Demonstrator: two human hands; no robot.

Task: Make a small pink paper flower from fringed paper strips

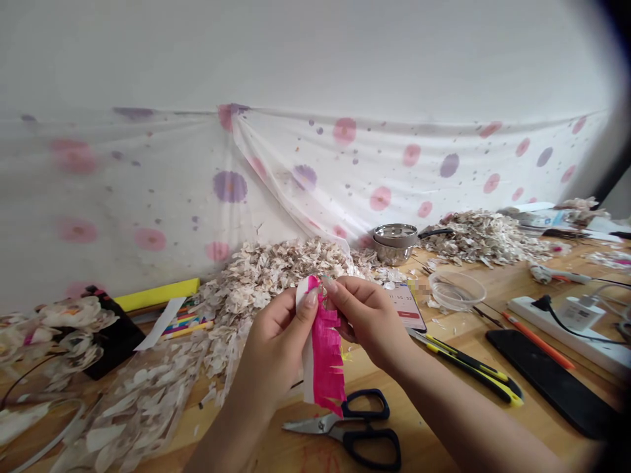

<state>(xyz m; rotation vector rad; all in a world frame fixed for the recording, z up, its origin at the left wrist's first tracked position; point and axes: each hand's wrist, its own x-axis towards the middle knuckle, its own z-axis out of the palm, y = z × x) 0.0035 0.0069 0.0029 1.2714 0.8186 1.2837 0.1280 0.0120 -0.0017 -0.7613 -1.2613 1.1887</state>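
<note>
Both hands are holding one strip of paper, and nothing else is in them. The left hand (pixel 276 348) is closed in a pinch, with its thumb pressing on the upper part of the strip. The right hand (pixel 365 322) is also pinching, and its fingertips (pixel 329 284) are gripping the top corner. The strip (pixel 323 348) is hanging in the air between the two hands, in front of the person's body. It has one white layer and one bright pink layer, and the pink edge is cut into a fringe.

Just below the strip, one pair of black-handled scissors (pixel 345 424) is lying on the wooden table (pixel 424 427). To the right, two long yellow-and-black tools (pixel 466 368) are lying side by side. Behind the right hand, one phone (pixel 407 305) is showing a screen, and the hand is partly covering the view of it. Further right are one black phone (pixel 547 381), one orange stick (pixel 537 340) and one white power strip (pixel 566 328).

Two big heaps of pale paper petals (pixel 266 282) (pixel 478 240) are standing at the back, with one clear bowl (pixel 457 290) and two stacked steel pots (pixel 394 243) between them. On the left, several finished paper flowers (pixel 64 335) are lying beside one black box (pixel 116 335). A dotted cloth (pixel 296 177) is hanging behind everything.
</note>
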